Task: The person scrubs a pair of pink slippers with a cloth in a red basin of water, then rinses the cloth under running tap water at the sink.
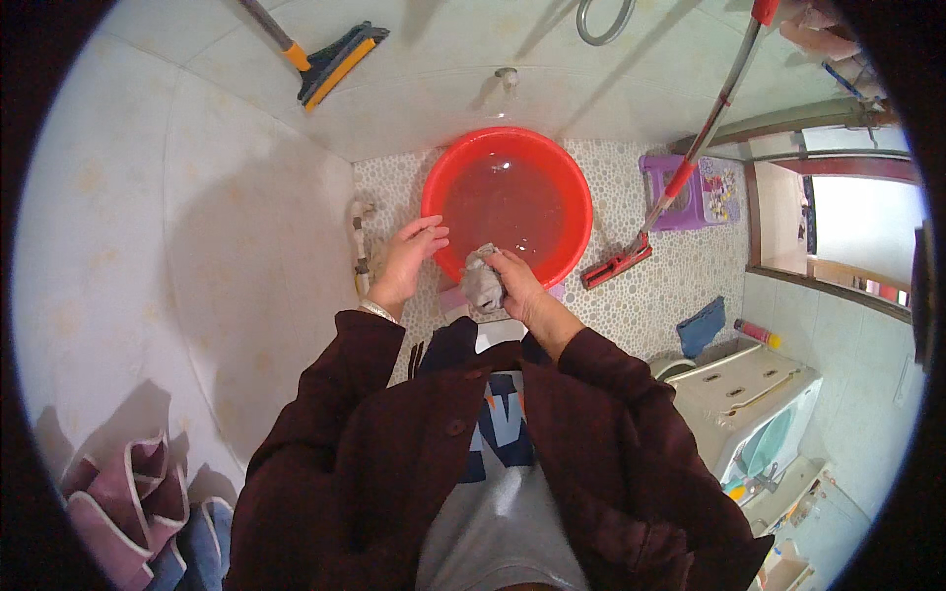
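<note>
A large red plastic basin (581, 214) stands on the pebble-patterned floor with water in it. My right hand (523, 289) grips a bunched grey cloth (482, 284) at the basin's near rim. At the rim's left side, my left hand (411, 255) is empty, its fingers apart and partly over the edge. A wall tap (506, 77) is beyond the basin. Part of a pink thing shows beneath the near rim, mostly hidden.
A red squeegee-type mop (618, 267) leans to the right of the basin, near a purple plastic stool (676, 193). White pipework (360, 247) rises on the left. A yellow-and-black floor brush (338, 66) is at the upper left. A washbasin (761, 443) stands at the lower right.
</note>
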Motion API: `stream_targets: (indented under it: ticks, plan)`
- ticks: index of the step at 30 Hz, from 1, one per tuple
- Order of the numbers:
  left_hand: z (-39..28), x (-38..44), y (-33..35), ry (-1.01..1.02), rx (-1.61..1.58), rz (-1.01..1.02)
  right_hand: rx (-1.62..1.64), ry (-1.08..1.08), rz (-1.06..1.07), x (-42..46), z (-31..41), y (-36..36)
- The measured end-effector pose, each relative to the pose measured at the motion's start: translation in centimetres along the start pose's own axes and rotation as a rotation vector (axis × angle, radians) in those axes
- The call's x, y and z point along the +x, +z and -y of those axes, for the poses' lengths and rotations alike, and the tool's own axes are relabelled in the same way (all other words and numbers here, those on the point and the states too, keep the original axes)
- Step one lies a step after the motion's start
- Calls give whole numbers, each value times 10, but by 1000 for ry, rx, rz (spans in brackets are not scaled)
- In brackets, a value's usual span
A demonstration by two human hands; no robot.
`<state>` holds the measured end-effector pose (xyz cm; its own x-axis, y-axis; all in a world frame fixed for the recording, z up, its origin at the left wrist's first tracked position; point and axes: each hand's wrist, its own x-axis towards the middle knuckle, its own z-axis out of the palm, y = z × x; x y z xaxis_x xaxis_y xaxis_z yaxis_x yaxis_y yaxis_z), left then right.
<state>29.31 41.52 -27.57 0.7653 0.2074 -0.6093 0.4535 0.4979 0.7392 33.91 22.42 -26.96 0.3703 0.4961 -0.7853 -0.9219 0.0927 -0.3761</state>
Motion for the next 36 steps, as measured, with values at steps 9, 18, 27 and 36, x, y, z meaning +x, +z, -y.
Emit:
stream_targets:
  ticks: [9, 18, 27, 36]
  plan:
    - [64, 17, 18, -98, 113, -1, -347, -8, -200, 7, -63, -108]
    - [208, 70, 90, -225, 216, 47, -1320, 164, -361, 52, -107, -328]
    - [360, 117, 133, -375, 331, 167, -1908, 12, -384, 167, -176, -471]
    - [401, 135, 126, -334, 423, 272, -1583, -162, -297, 272, -153, -544]
